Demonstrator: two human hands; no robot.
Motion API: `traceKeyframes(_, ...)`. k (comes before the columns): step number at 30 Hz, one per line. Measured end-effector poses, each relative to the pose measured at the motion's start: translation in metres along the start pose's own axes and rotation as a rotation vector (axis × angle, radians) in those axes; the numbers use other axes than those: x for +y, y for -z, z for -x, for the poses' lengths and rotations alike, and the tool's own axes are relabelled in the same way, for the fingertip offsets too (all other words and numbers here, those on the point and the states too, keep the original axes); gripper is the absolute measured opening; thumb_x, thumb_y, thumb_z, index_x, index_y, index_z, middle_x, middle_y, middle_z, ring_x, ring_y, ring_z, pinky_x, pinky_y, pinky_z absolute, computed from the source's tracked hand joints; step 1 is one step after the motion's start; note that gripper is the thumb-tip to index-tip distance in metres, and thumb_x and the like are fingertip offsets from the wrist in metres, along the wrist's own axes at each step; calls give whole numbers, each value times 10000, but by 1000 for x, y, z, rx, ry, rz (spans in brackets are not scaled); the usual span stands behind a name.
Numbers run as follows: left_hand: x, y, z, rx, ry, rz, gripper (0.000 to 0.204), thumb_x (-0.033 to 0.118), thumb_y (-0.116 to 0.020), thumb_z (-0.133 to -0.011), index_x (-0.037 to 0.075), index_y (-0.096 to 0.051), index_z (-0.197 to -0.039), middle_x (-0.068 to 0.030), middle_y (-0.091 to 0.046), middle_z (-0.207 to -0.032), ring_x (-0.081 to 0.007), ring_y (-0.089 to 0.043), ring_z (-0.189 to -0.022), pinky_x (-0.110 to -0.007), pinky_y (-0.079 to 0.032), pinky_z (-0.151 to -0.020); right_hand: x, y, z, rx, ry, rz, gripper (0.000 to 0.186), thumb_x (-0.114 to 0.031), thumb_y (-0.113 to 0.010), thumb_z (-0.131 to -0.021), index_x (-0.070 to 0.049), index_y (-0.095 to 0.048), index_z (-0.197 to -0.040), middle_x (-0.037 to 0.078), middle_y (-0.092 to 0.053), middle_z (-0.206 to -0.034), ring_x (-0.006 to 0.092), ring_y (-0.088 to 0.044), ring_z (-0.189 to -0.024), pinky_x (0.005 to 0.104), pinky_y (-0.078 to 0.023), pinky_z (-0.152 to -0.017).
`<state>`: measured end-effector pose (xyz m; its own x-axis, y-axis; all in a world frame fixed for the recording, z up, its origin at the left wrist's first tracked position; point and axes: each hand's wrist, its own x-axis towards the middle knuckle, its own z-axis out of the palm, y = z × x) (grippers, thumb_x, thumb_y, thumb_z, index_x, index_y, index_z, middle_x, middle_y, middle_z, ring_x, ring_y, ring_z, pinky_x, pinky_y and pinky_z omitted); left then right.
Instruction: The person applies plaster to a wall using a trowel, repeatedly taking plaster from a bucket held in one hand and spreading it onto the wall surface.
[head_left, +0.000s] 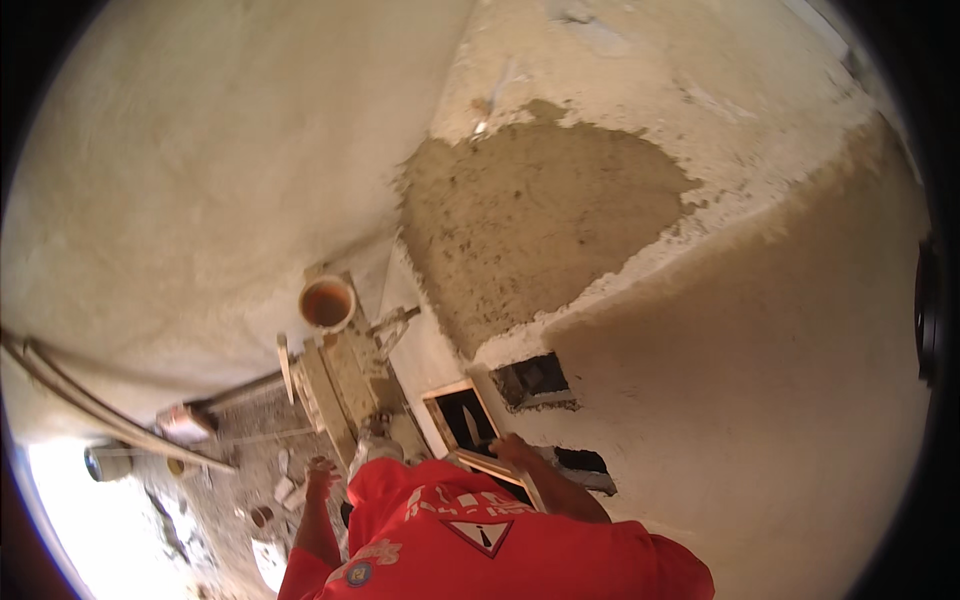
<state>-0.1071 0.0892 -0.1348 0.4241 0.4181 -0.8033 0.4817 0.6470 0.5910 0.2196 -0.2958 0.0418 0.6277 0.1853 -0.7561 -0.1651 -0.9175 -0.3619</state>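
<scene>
My left hand (320, 475) hangs free at my left side, above the floor, with its fingers apart and nothing in them. My right hand (513, 453) is at the edge of a wooden frame (487, 462) set by the wall, its fingers bent over the wood. Dark openings show inside the frame. Above and ahead, a large patch of wet grey-brown mortar (540, 220) covers part of the pale wall, with rough edges.
I stand on scaffold planks (345, 370); a round bucket (327, 303) sits at their far end. Two rough holes (530, 382) open in the wall at right. Long poles (110, 405) lean at left. Below are a container (107, 461) and scattered rubble (285, 490).
</scene>
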Motion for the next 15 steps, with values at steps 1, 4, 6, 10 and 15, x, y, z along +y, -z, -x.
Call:
traceKeyframes(1, 22, -21, -3, 13, -5, -101, 365, 188, -616, -851, 100, -542, -1198, -118, -640, -966, -262, -649, -726, -383, -496, -488, 28, -2, 1, 10, -47, -43, 382, -260, -656, -856, 43, -596, -1081, 161, -637, -863, 257, -622, -744, 400, -499, -646)
traceKeyframes(4, 81, -73, -32, -26, -3, -297, 395, 132, -638, -830, 15, -532, -1192, -143, -641, -951, -258, -663, -741, -381, -544, -470, 146, -18, 9, 34, -283, -232, 259, -248, -676, -868, -6, -623, -946, 114, -605, -667, 248, -590, -547, 409, -481, -497)
traceKeyframes(6, 115, -47, -40, 71, -41, -296, 403, 75, -640, -824, -28, -529, -1198, -162, -636, -961, -257, -670, -784, -383, -590, -475, 122, -33, 25, 132, -414, -577, 215, -171, -706, -854, 28, -630, -827, 118, -564, -590, 229, -581, -505, 384, -458, -435)
traceKeyframes(10, 164, -64, -60, 120, -46, -325, 406, 72, -633, -829, -27, -523, -1208, -164, -626, -909, -257, -652, -721, -381, -590, -476, 192, -61, 66, 212, -459, -696, 254, -237, -693, -875, -18, -585, -803, 94, -575, -633, 206, -558, -525, 392, -422, -428)
traceKeyframes(15, 182, -93, -74, 6, -84, -292, 415, 74, -623, -839, 5, -513, -1234, -171, -630, -953, -274, -658, -775, -391, -591, -500, 210, -88, 92, 228, -492, -483, 222, -195, -705, -860, 0, -619, -801, 103, -592, -635, 204, -580, -535, 385, -434, -428)
